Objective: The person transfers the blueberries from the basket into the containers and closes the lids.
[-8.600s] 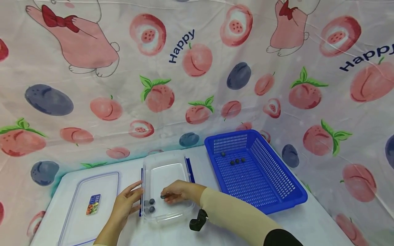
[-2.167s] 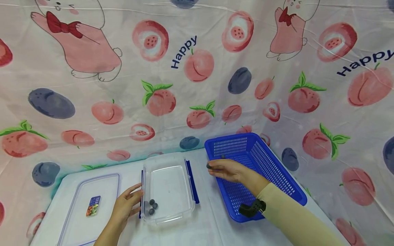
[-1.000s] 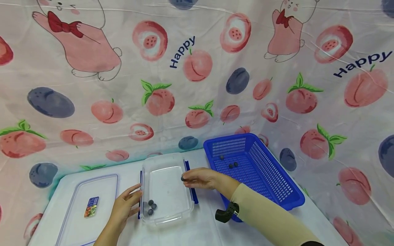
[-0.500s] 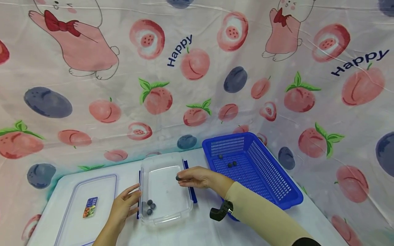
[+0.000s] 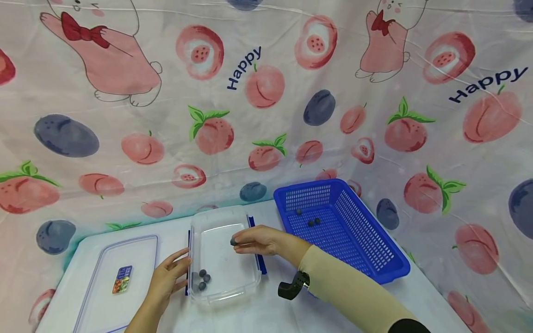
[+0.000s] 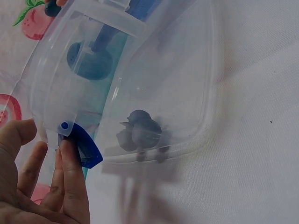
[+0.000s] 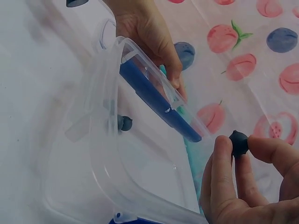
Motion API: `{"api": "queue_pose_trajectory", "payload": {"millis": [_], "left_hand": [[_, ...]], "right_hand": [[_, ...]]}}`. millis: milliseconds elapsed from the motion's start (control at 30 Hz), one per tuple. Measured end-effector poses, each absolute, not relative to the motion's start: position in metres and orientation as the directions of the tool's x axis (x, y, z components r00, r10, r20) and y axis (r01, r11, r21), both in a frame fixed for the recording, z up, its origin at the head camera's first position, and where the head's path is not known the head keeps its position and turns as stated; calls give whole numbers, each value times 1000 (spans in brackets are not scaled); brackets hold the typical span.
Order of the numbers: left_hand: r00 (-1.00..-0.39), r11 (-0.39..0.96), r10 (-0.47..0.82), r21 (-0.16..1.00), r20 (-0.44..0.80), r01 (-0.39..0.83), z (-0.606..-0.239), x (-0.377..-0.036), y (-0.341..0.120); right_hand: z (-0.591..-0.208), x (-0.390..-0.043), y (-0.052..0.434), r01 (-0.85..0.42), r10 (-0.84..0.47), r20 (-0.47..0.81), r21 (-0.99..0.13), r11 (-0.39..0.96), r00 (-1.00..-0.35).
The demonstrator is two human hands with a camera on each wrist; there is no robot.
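A person's two hands work at a clear container (image 5: 222,263), low in the centre of the head view. The right hand (image 5: 260,240) reaches in over its right edge, thumb and fingertips nearly together, the grip pinching one small dark berry (image 7: 239,143) above the container's floor, near the middle. The left hand (image 5: 166,277) is at the left edge, its grip loosely spread with fingers fairly straight, touching a blue latch (image 6: 84,147) and holding no berry.

Three dark berries (image 5: 207,278) cluster in the container's lower left corner; the bare floor stretches up and right of them. A strip of white surface (image 5: 269,212) separates the container from a blue basket (image 5: 366,240) at right, where three more berries (image 5: 311,223) lie at the upper left. At lower left, a clear lid (image 5: 100,296) with a label (image 5: 122,279) lies flat, near the left hand. A fruit-patterned cloth (image 5: 275,27) hangs along the surface's far edge.
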State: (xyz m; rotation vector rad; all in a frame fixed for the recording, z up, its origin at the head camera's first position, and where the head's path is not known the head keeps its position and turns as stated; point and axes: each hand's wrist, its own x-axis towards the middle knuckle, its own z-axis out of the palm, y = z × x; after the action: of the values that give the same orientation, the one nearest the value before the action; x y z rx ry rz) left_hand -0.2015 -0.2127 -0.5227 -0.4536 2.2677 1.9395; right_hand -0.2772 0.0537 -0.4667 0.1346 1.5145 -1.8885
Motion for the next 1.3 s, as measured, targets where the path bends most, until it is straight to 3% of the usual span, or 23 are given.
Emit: {"api": "queue_pose_trajectory", "payload": {"millis": [667,1300], "left_hand": [[-947,142,-136,940,-291,-309,-520,-208,-218],[-948,146,-125,939,-294,-310,-520,-214,-221]], "right_hand": [[-477,-279,21,582,-510,-487,-812,-34,-709],[-500,-276,-4,553,-446,-497,-833,5,-745]]}}
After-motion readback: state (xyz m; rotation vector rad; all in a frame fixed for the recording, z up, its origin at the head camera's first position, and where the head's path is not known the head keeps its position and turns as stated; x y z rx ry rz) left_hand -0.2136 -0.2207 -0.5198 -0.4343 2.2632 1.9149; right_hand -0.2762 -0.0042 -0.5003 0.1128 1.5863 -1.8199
